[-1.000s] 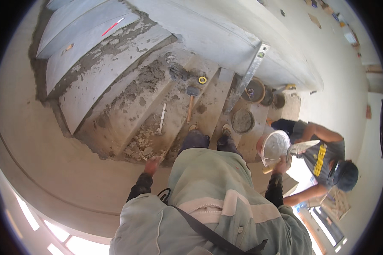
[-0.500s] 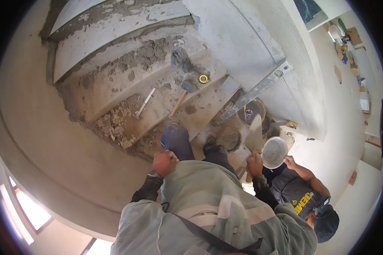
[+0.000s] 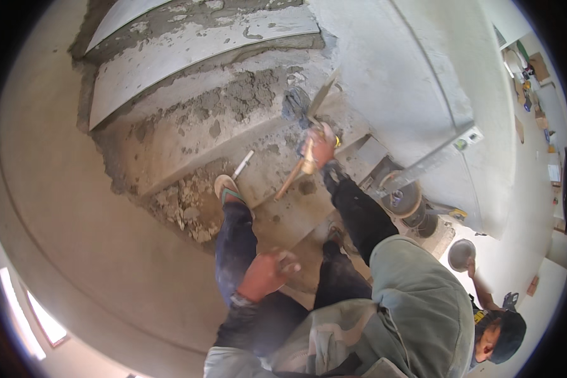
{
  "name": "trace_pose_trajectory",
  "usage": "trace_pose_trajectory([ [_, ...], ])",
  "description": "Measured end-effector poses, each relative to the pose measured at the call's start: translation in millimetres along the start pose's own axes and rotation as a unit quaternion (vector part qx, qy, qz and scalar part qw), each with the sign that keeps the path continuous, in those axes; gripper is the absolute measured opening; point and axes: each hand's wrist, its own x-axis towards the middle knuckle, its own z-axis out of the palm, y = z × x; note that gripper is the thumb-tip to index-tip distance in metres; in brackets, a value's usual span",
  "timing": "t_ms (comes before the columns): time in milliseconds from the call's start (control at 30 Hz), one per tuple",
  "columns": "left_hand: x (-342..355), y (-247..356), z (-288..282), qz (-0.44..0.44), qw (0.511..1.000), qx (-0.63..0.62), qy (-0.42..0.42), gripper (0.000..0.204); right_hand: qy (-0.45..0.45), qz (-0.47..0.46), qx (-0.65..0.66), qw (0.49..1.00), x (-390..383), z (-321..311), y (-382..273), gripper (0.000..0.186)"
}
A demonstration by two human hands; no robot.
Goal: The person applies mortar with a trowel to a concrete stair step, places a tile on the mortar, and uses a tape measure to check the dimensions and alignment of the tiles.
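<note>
My right hand [image 3: 320, 146] grips a trowel [image 3: 324, 91] by its pale handle, blade pointing up over the bare concrete step. It is directly over a hammer, whose head is hidden and whose wooden handle [image 3: 287, 183] shows below. A yellow tape measure [image 3: 337, 140] peeks from behind my hand. A crumpled dark grey lump [image 3: 294, 103] lies left of the blade. My left hand [image 3: 269, 272] is low over my legs, fingers bent and blurred; whether it holds anything is unclear. A white bar tool [image 3: 242, 165] lies near my left sandalled foot [image 3: 225, 188].
Mortar [image 3: 246, 94] and rubble [image 3: 192, 214] lie on the steps below pale slabs [image 3: 205, 63]. A metal level [image 3: 431, 157] leans by the wall above buckets [image 3: 402, 200]. At lower right another person [image 3: 499, 334] holds up a grey container [image 3: 461, 253].
My right hand has swung the trowel up and forward to the hammer. My left foot has stepped forward. The other person and the container have moved down and right in view.
</note>
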Motion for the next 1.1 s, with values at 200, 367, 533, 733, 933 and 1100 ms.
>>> trace_pose_trajectory([
  [200,73.5,-111.5,80.9,-0.010,0.977,0.209,-0.032,0.036,0.017,-0.100,0.056,0.993,97.3,114.1,49.1,0.034],
  [367,81.6,-81.4,85.9,-0.046,0.965,0.097,-0.239,0.045,0.027,-0.149,0.099,0.984,150.7,141.1,69.5,0.031],
  [533,79.6,-84.1,69.2,0.018,0.975,0.079,-0.205,0.046,0.007,-0.147,0.105,0.983,171.5,172.4,75.6,0.021],
  [733,77.4,-84.4,39.7,0.032,0.981,0.120,-0.149,0.043,0.004,-0.142,0.124,0.982,187.5,184.7,75.8,0.051],
  [933,76.3,-86.8,21.0,0.031,0.989,0.056,-0.131,0.036,0.007,-0.104,0.070,0.992,176.9,205.9,91.4,0.053],
  [1100,67.6,-100.4,25.6,0.034,0.998,0.008,-0.046,0.024,0.009,-0.153,0.068,0.986,165.2,225.3,93.2,0.044],
])
